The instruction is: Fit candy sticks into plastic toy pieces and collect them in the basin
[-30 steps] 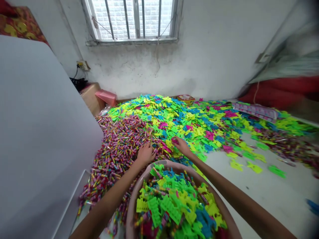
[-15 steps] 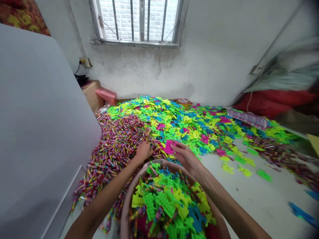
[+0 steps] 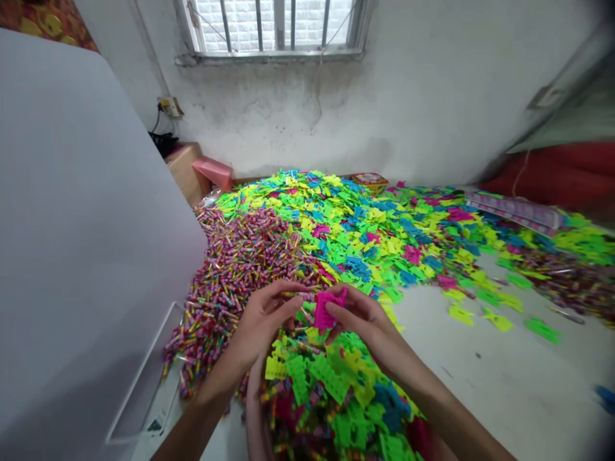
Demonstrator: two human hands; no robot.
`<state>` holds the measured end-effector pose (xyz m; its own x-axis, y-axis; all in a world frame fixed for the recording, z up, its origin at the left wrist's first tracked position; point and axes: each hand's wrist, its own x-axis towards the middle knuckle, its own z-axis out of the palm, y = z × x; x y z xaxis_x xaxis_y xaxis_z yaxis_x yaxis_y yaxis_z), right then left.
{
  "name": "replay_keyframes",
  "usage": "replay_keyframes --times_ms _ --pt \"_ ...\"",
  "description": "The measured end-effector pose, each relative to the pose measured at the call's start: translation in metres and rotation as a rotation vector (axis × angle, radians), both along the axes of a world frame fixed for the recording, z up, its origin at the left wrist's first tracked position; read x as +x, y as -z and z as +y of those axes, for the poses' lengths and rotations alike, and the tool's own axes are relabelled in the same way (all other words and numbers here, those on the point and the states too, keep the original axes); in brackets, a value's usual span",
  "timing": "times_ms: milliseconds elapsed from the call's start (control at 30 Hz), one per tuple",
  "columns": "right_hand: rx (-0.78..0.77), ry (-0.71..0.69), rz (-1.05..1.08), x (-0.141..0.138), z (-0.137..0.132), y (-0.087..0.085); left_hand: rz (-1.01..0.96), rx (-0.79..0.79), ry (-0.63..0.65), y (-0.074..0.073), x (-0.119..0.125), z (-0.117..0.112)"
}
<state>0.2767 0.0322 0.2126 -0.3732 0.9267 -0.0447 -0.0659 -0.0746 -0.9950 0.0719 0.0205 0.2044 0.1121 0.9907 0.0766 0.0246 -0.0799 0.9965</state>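
Observation:
Over the near tub, my right hand (image 3: 365,319) pinches a flat pink plastic piece (image 3: 325,314) with a toothed or slotted shape. Close by on the left, my left hand (image 3: 266,315) has its thumb and fingers closed on a small candy tube (image 3: 307,297), its end pointing at the pink piece. Whether the two touch I cannot tell. Below both hands, the pinkish tub (image 3: 255,410) is heaped with green, yellow and blue plastic pieces (image 3: 331,378) mixed with small colourful tubes.
A large heap of pink-wrapped candy tubes (image 3: 245,256) lies left of the tub. Behind it spreads a pile of bright plastic pieces (image 3: 346,218). A white panel (image 3: 96,224) stands at the left. Printed sheets (image 3: 516,211) and a red sack (image 3: 562,173) are at the right.
My left hand has come up from the candy tube heap with a tube in its fingers. My right hand has brought the pink piece nearer, over the tub. The view has tilted down.

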Motion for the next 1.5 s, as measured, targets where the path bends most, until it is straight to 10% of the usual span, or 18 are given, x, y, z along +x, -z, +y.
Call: replay_keyframes --times_ms 1133,1333,1500 --pt "0.277 0.057 -0.422 -0.008 -0.028 -0.016 0.165 0.102 -0.108 -0.013 0.01 -0.035" --pt "0.69 0.028 -0.585 0.001 -0.026 -0.013 0.015 -0.068 -0.089 -0.019 0.008 -0.033" --pt "1.163 -0.169 -0.78 0.014 -0.017 -0.018 0.283 -0.015 0.049 -0.022 -0.002 -0.033"
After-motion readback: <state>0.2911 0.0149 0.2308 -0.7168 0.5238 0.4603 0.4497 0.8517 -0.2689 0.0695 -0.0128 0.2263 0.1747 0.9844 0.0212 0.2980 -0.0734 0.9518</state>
